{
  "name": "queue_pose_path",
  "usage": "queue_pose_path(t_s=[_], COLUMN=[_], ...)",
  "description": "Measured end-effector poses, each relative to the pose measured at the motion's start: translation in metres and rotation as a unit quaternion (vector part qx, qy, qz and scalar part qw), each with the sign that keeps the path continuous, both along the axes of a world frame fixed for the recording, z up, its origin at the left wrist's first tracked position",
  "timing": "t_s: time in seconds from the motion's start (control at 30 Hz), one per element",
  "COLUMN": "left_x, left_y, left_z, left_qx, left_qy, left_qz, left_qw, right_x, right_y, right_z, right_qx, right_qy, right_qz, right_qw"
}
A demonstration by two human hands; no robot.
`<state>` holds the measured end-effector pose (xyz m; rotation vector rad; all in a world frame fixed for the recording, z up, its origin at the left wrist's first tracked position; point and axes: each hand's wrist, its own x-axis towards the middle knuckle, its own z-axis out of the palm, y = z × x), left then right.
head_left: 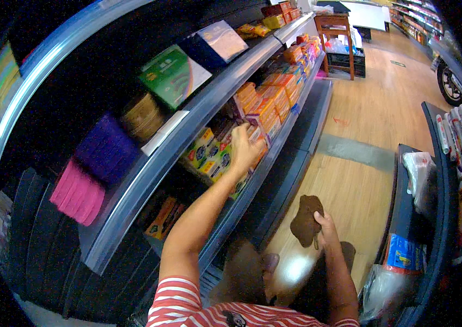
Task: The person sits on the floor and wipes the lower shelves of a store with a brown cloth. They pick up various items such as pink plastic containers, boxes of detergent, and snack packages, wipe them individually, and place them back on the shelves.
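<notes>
My left hand (pixel 244 143) reaches into the middle shelf, its fingers curled at a purple-edged package among orange boxes (pixel 273 101); what exactly it grips is hard to make out. Green-and-yellow packs (pixel 205 152) lie just left of it. My right hand (pixel 326 229) is closed on a dark brown cloth (pixel 306 218), held low over the wooden floor (pixel 350 180). On the shelf above sit a green box (pixel 171 73), a white-and-navy box (pixel 221 41), pink packs (pixel 78 191) and purple packs (pixel 105 144).
A long grey shelf edge (pixel 231 76) runs beside me, with a low base shelf (pixel 291 180) beneath. At right stand dark shelves (pixel 432 191) with bagged goods and a wheel (pixel 450 84). A wooden stool (pixel 333 22) and black crate (pixel 345 65) are farther up the aisle.
</notes>
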<state>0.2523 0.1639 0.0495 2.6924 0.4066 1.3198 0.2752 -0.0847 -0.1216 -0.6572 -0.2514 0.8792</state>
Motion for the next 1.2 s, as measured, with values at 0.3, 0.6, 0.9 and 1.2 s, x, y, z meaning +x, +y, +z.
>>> queue_pose_path(t_s=[0.3, 0.6, 0.9, 1.2], left_x=[0.107, 0.118, 0.13, 0.115], left_y=[0.222, 0.257, 0.215, 0.223], left_z=[-0.073, -0.066, -0.042, -0.037], left_qx=[-0.395, -0.359, -0.448, -0.428], left_qy=[-0.144, -0.131, -0.185, -0.297], left_qz=[0.099, 0.003, 0.078, -0.037], left_qw=[0.902, 0.924, 0.871, 0.853], right_x=[0.025, 0.029, 0.028, 0.024], right_y=[0.006, 0.013, 0.026, 0.031], right_z=[-0.015, -0.014, -0.033, -0.033], right_qx=[-0.047, -0.114, -0.135, -0.099], right_qy=[0.132, 0.145, 0.14, 0.132], right_qz=[-0.138, -0.136, -0.125, -0.129], right_qw=[0.98, 0.973, 0.973, 0.978])
